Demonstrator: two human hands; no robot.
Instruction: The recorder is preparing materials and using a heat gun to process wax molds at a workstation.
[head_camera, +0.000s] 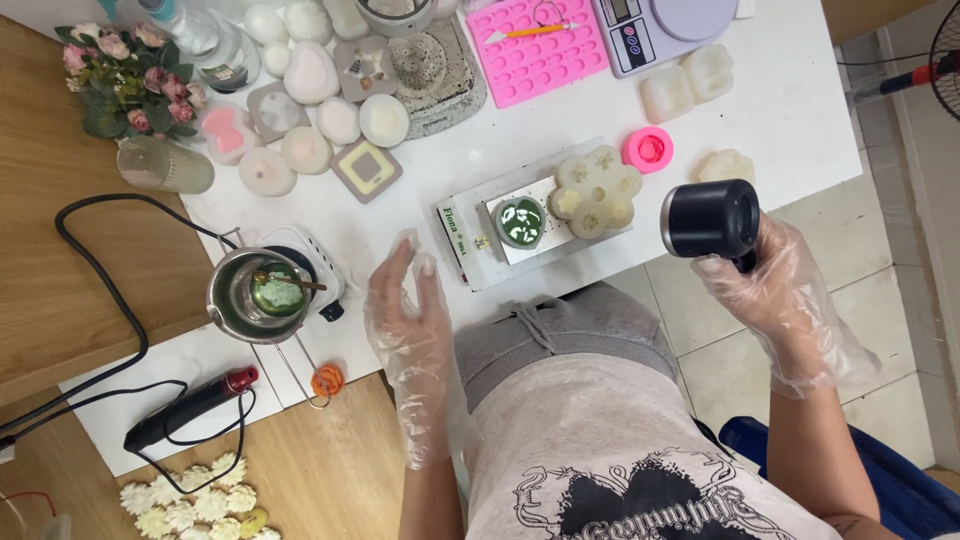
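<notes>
A black cylindrical heat gun (712, 218) is gripped in the gloved right hand (775, 290), its fingers clamped round the handle, and is held at about 3 o'clock of the small heart-shaped mould filled with green wax (520, 222), near it but not over it. That mould is seen on a white rectangular tray (500, 262), touching a white flower-shaped silicone mould (596, 192) at its 2 o'clock. The step in hand is judged to be the warming of the poured green surface; for the next move the nozzle would have to be brought toward 9 o'clock and aimed down without the moulds being disturbed. The gloved left hand (412, 320) is held open and empty, fingers loosely apart, at 7 o'clock of the tray. Further out at 8 o'clock, a steel melting pot of green wax (262, 295) is seen on the white worktop (780, 110).
</notes>
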